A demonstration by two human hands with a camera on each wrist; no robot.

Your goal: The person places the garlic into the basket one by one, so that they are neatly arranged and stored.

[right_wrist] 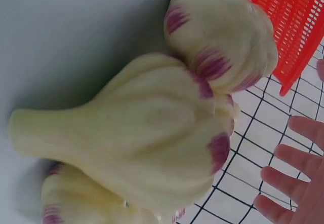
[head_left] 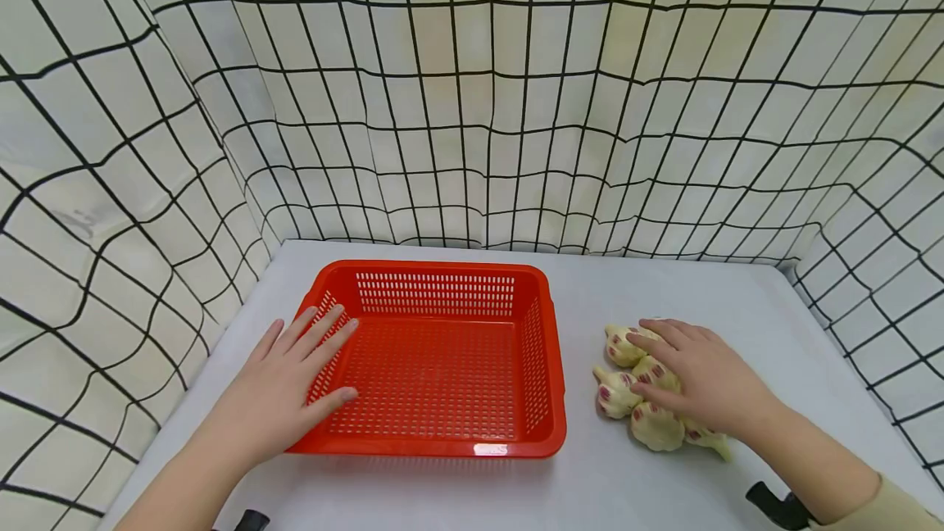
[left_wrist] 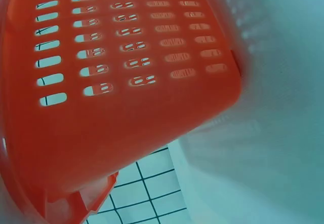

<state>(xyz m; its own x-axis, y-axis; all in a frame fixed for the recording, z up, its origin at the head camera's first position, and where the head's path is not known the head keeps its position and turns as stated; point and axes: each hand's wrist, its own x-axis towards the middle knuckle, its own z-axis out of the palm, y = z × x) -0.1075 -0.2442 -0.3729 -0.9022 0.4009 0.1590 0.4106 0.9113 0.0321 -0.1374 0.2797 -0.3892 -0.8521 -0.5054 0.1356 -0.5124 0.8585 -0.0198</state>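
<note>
A red plastic basket with slotted walls stands on the white table, nothing inside it. My left hand is spread over the basket's left rim, fingers straight. The left wrist view shows the basket's slotted outer wall close up. To the right lies a cluster of several garlic bulbs, cream with purple streaks. Above them hovers my right hand, fingers extended, covering part of the cluster. In the right wrist view one garlic bulb fills the middle, and the fingers appear at the right, apart from it.
The white tabletop runs under everything. Black netting over white sheeting encloses the back and both sides. Dark strap ends show by the right wrist and at the bottom left.
</note>
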